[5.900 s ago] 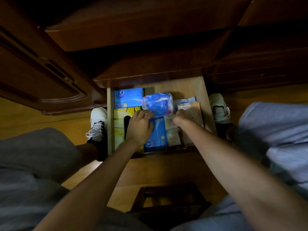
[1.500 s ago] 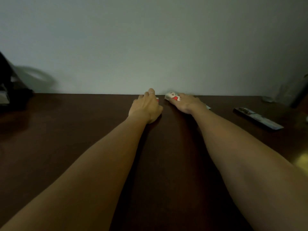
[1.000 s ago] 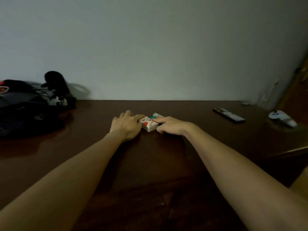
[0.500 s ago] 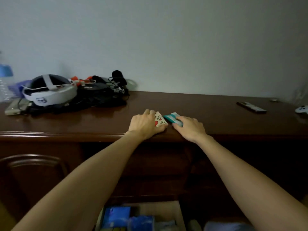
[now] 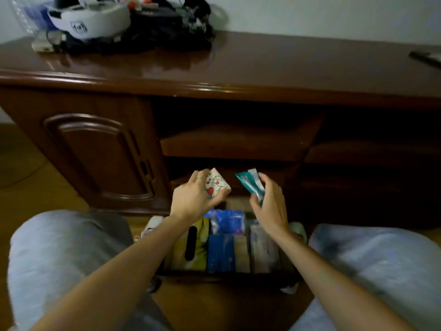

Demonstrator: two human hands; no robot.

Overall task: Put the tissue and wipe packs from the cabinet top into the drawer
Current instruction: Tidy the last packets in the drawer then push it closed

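White heart-print pack [image 5: 217, 185] in left hand [image 5: 193, 199], teal pack [image 5: 251, 185] in right hand [image 5: 269, 206], each grip pinching, above the nearly full drawer [image 5: 226, 273]; only placing remains.

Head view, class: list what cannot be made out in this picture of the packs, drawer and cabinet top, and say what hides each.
- Teal pack: print blurred; its lower end sits inside the right hand grip.
- Heart-print pack: left part covered by the left hand.
- Drawer: back part behind both hands; pack labels too dim and blurred to read.
- Dark flat object on the cabinet top: cut by the right edge.
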